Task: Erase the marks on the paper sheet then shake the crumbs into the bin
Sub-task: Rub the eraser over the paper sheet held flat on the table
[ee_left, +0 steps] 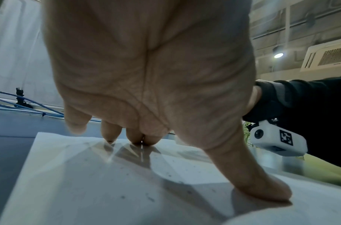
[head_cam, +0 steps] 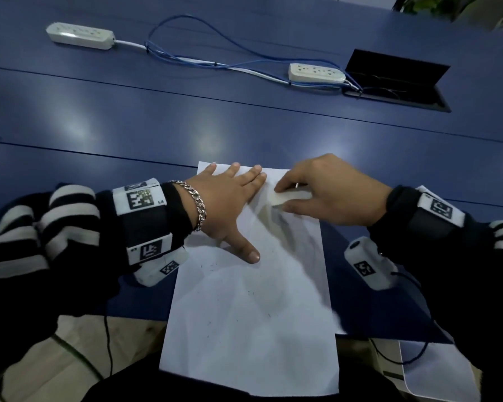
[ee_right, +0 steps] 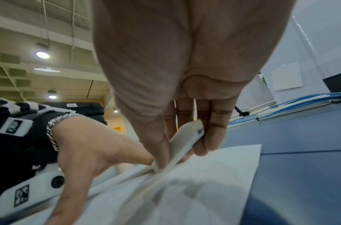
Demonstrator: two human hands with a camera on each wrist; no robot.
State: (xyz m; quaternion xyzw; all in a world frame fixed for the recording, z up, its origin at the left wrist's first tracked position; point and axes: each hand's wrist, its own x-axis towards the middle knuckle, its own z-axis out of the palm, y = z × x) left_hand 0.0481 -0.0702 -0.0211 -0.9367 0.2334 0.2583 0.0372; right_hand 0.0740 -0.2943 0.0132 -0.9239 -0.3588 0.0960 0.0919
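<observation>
A white paper sheet lies on the blue table, its near end hanging over the table's front edge. Small dark crumbs are scattered over the sheet. My left hand lies flat on the sheet's upper left part, fingers spread, thumb pressing down. My right hand pinches a white eraser between thumb and fingers and holds its edge against the sheet near the top. In the right wrist view the eraser stands tilted on the paper. No bin is in view.
Two white power strips joined by blue cables lie at the back of the table. An open black cable hatch sits at the back right. Another white sheet lies below the table's edge at right.
</observation>
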